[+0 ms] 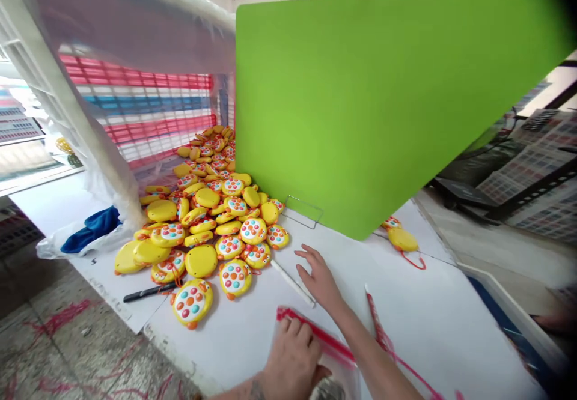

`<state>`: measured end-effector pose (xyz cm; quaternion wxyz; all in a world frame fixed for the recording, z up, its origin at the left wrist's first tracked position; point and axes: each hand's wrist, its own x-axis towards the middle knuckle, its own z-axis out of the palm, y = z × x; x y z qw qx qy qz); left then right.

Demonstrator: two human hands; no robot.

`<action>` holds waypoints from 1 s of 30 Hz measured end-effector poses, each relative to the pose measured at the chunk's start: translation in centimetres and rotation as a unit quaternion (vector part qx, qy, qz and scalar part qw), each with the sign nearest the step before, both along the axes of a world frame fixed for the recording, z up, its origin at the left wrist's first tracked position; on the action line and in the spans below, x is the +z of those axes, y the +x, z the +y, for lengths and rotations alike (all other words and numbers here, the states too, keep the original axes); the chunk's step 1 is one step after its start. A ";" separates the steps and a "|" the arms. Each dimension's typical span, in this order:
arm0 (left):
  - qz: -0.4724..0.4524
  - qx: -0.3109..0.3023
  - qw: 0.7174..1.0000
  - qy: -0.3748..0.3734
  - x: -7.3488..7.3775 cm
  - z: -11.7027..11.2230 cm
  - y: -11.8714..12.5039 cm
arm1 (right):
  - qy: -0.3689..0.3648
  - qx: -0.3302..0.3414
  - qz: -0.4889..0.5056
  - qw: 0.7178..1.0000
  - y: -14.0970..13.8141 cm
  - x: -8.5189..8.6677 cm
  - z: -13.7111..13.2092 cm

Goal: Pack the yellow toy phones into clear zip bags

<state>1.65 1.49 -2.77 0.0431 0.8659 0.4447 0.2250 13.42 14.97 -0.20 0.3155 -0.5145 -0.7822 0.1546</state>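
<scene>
My left hand is at the bottom centre, fingers curled over the red-edged top of a clear plastic bag. A greyish thing lies beside its thumb, cut by the lower edge; I cannot make out what it is. My right hand is stretched over the white table with fingers apart and nothing in them. Just left of it lies a thin white pen-like stick. Beyond both hands spreads a heap of yellow turtle-shaped toys with coloured dots, some face down. One dotted toy rests nearest my right hand.
A large green board stands behind, with a wire frame at its foot. A black marker and blue cloth lie left. Right are another yellow toy and a red-and-white pen-like object with pink string.
</scene>
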 end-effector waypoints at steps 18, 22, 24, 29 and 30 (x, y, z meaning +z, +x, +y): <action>-0.004 -0.062 0.989 0.131 -1.6 0.2 0.3 | -0.016 -0.009 -0.144 0.989 -3.9 -0.2 3.6; -0.010 -0.062 0.992 0.105 -1.0 0.2 0.2 | -0.036 0.012 -0.138 0.990 -1.0 0.6 0.6; -0.004 -0.060 0.994 0.086 -0.8 0.2 0.4 | -0.053 0.014 -0.113 0.992 1.1 0.7 -0.6; -0.021 -0.035 0.999 0.000 -0.5 -0.3 0.5 | -0.203 -0.008 0.263 0.943 6.7 -0.4 -2.8; -0.036 -0.024 0.999 -0.021 -0.4 -0.5 0.4 | -0.233 -0.018 0.350 0.907 7.6 -0.7 -3.3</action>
